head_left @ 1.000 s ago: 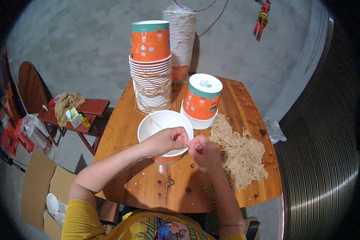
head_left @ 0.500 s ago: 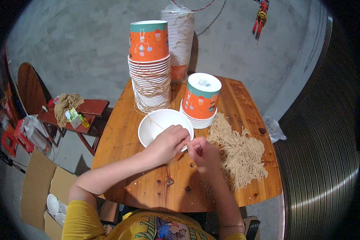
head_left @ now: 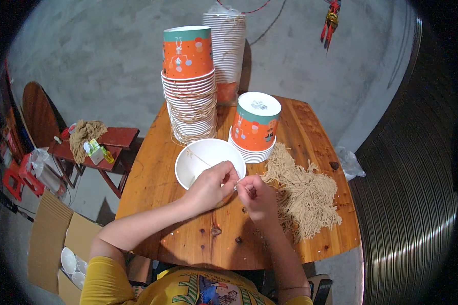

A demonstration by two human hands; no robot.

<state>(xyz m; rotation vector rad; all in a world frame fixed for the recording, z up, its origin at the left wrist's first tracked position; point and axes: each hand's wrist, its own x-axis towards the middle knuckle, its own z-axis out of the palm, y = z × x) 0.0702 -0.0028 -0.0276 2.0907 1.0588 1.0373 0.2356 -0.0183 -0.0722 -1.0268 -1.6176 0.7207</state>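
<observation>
At the near middle of the wooden table [head_left: 310, 122], just in front of a white bowl [head_left: 187, 163] standing open side up, the two hands meet at their fingertips. The left hand [head_left: 212, 187] covers the bowl's near right rim, its fingers curled and pinched together on a pale strand [head_left: 202, 161] that runs across the bowl from its far left part. The right hand [head_left: 258, 195], just right of it, is closed too, thumb and forefinger nipping a fine bit of strand between the hands; whether it is the same piece is too small to tell. Right of the right hand lies a loose heap of tan cords [head_left: 308, 203]. Beyond the bowl, slightly left, rises a tall stack of upside-down containers [head_left: 188, 58], orange with a green band on top, tan cord looped about its white rims. Behind it stands a taller, plastic-wrapped stack [head_left: 224, 46]. A shorter upside-down stack [head_left: 257, 124] sits far right of the bowl, near the heap. Off the table, a red bench [head_left: 124, 133] stands far left, and an open cardboard box [head_left: 48, 239] holding white bowls near left.
</observation>
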